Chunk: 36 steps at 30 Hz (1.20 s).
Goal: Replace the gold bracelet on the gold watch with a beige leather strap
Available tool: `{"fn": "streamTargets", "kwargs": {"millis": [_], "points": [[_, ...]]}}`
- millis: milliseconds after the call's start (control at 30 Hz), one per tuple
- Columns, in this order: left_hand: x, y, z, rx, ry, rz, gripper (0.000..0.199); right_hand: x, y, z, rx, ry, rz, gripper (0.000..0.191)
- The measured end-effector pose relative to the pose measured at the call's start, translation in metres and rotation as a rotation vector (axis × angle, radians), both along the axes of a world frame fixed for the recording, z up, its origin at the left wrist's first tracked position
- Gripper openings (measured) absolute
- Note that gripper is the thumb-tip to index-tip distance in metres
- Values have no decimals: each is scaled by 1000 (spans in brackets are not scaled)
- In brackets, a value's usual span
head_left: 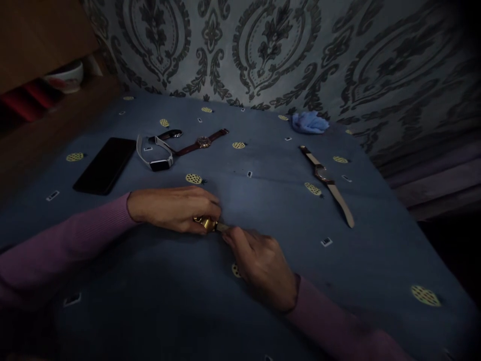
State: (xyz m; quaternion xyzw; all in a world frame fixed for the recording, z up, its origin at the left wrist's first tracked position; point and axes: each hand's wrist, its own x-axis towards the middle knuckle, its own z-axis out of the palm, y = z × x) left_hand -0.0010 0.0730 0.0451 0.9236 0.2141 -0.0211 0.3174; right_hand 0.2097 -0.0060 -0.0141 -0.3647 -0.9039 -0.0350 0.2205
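Note:
My left hand [180, 208] is closed around a gold-coloured wristwatch [206, 223], low over the table. Its shiny case and one edge show below my fingers, while the dial cannot be made out. A short pale piece of strap [221, 227] runs from the watch to my right hand [259, 260], which pinches it between thumb and fingers. The rest of the strap is hidden in that hand. To the right of both hands, another watch [322, 173] lies stretched out with the pale inner side of its strap facing up.
At the left lie a black phone [107, 165], a white-strapped smartwatch [161, 164], a black-strapped watch [169, 134] and a brown-strapped watch [203, 142]. A crumpled blue cloth [309, 122] sits by the patterned wall [214, 45]. A bowl [67, 77] stands on the wooden shelf [93, 90].

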Motion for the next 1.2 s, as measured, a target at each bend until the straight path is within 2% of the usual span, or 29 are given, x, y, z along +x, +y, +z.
{"fn": "streamTargets", "kwargs": {"millis": [533,1200], "points": [[-3,-4,-1,70,4,-14,12,-2,-1,2,-41,44,-25,36],[-4,-14,-1,85,49,63,17,1,2,3,-104,90,-4,36]]}}
